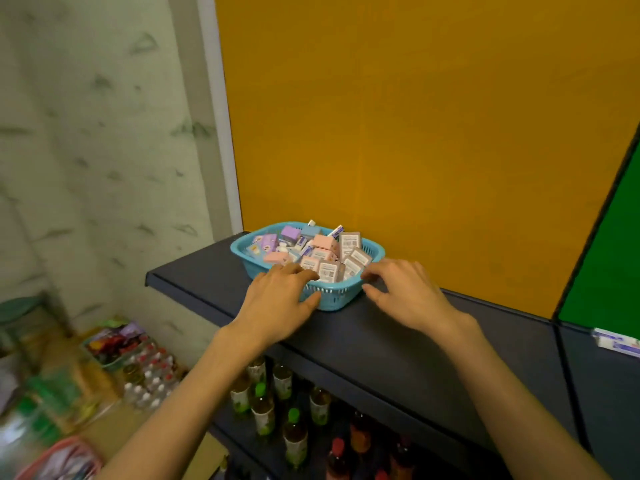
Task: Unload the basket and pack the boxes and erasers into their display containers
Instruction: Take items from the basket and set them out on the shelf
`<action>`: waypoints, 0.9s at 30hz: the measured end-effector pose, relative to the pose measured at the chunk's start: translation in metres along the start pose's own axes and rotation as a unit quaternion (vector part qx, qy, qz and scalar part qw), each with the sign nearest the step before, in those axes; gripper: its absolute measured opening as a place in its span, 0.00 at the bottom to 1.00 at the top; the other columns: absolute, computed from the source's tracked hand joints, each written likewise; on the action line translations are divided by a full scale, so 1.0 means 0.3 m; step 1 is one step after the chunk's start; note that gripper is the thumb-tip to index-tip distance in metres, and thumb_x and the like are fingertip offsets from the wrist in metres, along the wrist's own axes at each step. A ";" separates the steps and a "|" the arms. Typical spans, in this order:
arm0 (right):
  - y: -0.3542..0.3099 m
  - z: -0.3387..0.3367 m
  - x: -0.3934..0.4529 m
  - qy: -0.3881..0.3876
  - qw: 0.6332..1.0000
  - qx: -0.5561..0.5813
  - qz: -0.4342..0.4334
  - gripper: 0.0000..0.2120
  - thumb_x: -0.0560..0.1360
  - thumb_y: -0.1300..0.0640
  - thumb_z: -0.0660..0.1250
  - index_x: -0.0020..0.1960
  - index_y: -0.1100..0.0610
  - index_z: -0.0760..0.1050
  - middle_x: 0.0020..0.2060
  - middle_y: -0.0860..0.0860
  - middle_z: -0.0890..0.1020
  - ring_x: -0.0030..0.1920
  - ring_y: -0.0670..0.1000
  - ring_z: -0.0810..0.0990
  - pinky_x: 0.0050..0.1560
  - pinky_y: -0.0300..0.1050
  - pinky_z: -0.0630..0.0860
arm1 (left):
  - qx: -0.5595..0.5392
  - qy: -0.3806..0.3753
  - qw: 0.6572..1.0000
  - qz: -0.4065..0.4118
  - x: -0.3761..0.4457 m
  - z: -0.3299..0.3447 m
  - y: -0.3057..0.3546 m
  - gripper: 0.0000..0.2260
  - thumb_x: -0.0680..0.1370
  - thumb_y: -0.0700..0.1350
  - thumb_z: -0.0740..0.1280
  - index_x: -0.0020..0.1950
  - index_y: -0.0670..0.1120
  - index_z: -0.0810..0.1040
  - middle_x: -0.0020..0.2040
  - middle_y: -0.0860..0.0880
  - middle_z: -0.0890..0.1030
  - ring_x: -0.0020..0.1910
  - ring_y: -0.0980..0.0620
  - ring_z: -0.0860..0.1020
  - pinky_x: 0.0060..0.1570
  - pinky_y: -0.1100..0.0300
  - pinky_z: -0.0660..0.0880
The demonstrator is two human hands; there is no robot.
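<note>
A turquoise plastic basket (332,299) stands on a dark shelf (207,282) against an orange back panel. It is heaped with small boxes (349,242) in pink, purple, blue and brown, and with erasers (277,258). My left hand (280,299) lies on the basket's near left rim, fingers over the edge and thumb against the outer wall. My right hand (401,289) is at the near right corner of the basket, fingers spread and lightly bent, with its fingertips close to the rim. Neither hand holds an item.
On the lower shelf stand several bottles (273,403) with green and red caps. The floor at left carries packs of small bottles (149,375) and baskets of goods. A green panel (602,271) adjoins at right, with a flat white packet (616,344) on that shelf.
</note>
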State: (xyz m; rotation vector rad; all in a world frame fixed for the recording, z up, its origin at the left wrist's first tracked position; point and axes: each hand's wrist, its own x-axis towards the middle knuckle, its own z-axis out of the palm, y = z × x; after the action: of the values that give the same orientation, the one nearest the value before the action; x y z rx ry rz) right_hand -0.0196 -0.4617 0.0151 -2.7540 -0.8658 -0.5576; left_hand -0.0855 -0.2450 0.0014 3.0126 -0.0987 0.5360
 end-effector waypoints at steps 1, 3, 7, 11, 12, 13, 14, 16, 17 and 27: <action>-0.040 0.013 0.015 0.000 1.000 0.002 0.003 0.13 0.79 0.48 0.65 0.62 0.47 0.78 0.57 0.47 0.82 0.56 0.50 0.79 0.54 0.48 0.74 | -0.002 0.001 1.000 -0.002 -0.013 -0.004 -0.053 0.21 0.81 0.60 0.59 0.72 0.56 0.71 0.69 0.52 0.74 0.66 0.49 0.72 0.60 0.48 0.74; -0.110 0.040 0.045 -0.004 1.000 -0.003 0.005 0.13 0.79 0.48 0.65 0.62 0.47 0.78 0.57 0.48 0.82 0.55 0.51 0.80 0.49 0.46 0.71 | -0.006 0.003 1.000 -0.007 -0.034 -0.009 -0.146 0.21 0.81 0.60 0.59 0.72 0.56 0.71 0.69 0.52 0.74 0.66 0.49 0.72 0.59 0.49 0.74; -0.208 0.079 0.110 -0.016 1.000 -0.020 0.013 0.14 0.79 0.47 0.64 0.62 0.48 0.78 0.57 0.48 0.82 0.56 0.51 0.79 0.46 0.45 0.70 | -0.010 0.011 1.000 -0.010 -0.047 -0.011 -0.287 0.21 0.81 0.60 0.58 0.73 0.57 0.70 0.69 0.53 0.74 0.65 0.50 0.73 0.57 0.49 0.75; -0.259 0.100 0.189 -0.017 0.999 -0.020 0.026 0.14 0.78 0.48 0.65 0.62 0.48 0.79 0.58 0.48 0.82 0.56 0.51 0.80 0.50 0.48 0.77 | -0.017 0.016 1.000 -0.017 -0.010 -0.008 -0.403 0.20 0.81 0.60 0.58 0.72 0.57 0.71 0.69 0.53 0.74 0.65 0.50 0.73 0.57 0.49 0.75; -0.264 0.111 0.215 -0.017 0.999 -0.023 0.029 0.14 0.78 0.48 0.65 0.62 0.48 0.79 0.58 0.48 0.82 0.55 0.52 0.80 0.50 0.48 0.76 | -0.016 0.016 1.000 -0.017 0.006 -0.005 -0.432 0.20 0.81 0.60 0.58 0.72 0.57 0.71 0.69 0.53 0.74 0.65 0.50 0.73 0.57 0.49 0.75; -0.264 0.121 0.238 -0.017 0.999 -0.025 0.031 0.14 0.78 0.48 0.65 0.62 0.48 0.79 0.58 0.47 0.82 0.55 0.52 0.81 0.49 0.47 0.75 | -0.013 0.014 1.000 -0.016 0.023 -0.001 -0.455 0.20 0.81 0.60 0.58 0.72 0.57 0.72 0.69 0.52 0.74 0.65 0.50 0.73 0.57 0.49 0.75; -0.264 0.129 0.258 -0.017 0.999 -0.027 0.034 0.14 0.78 0.48 0.65 0.62 0.48 0.79 0.58 0.47 0.82 0.54 0.52 0.81 0.48 0.47 0.75 | -0.010 0.011 1.000 -0.014 0.042 0.002 -0.472 0.20 0.81 0.60 0.59 0.71 0.57 0.72 0.69 0.52 0.74 0.65 0.49 0.73 0.57 0.49 0.75; -0.260 0.159 0.303 -0.016 0.999 -0.022 0.042 0.14 0.78 0.48 0.65 0.62 0.48 0.79 0.57 0.47 0.83 0.54 0.52 0.81 0.48 0.48 0.76 | -0.008 0.008 1.000 -0.009 0.083 0.014 -0.509 0.19 0.81 0.59 0.59 0.71 0.56 0.72 0.70 0.51 0.74 0.65 0.49 0.73 0.57 0.49 0.75; -0.254 0.176 0.326 -0.013 0.999 -0.016 0.049 0.13 0.78 0.48 0.65 0.61 0.48 0.80 0.56 0.47 0.83 0.53 0.52 0.81 0.49 0.49 0.77 | -0.006 0.012 1.000 -0.004 0.108 0.021 -0.528 0.19 0.81 0.59 0.59 0.71 0.56 0.73 0.69 0.51 0.75 0.64 0.49 0.74 0.56 0.49 0.75; -0.122 0.272 0.503 0.007 0.993 0.000 0.118 0.09 0.78 0.49 0.66 0.56 0.46 0.81 0.54 0.44 0.83 0.51 0.49 0.81 0.50 0.52 0.79 | -0.033 -0.008 0.999 0.039 0.452 0.061 -0.621 0.15 0.81 0.55 0.61 0.65 0.56 0.77 0.62 0.51 0.79 0.58 0.47 0.77 0.49 0.51 0.76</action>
State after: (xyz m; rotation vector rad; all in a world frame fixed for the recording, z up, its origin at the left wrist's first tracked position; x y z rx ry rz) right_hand 0.0974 -0.3312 0.0057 -2.7953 -0.5250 -0.5308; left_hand 0.0622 -0.0679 0.0186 2.9600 -0.2309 0.5040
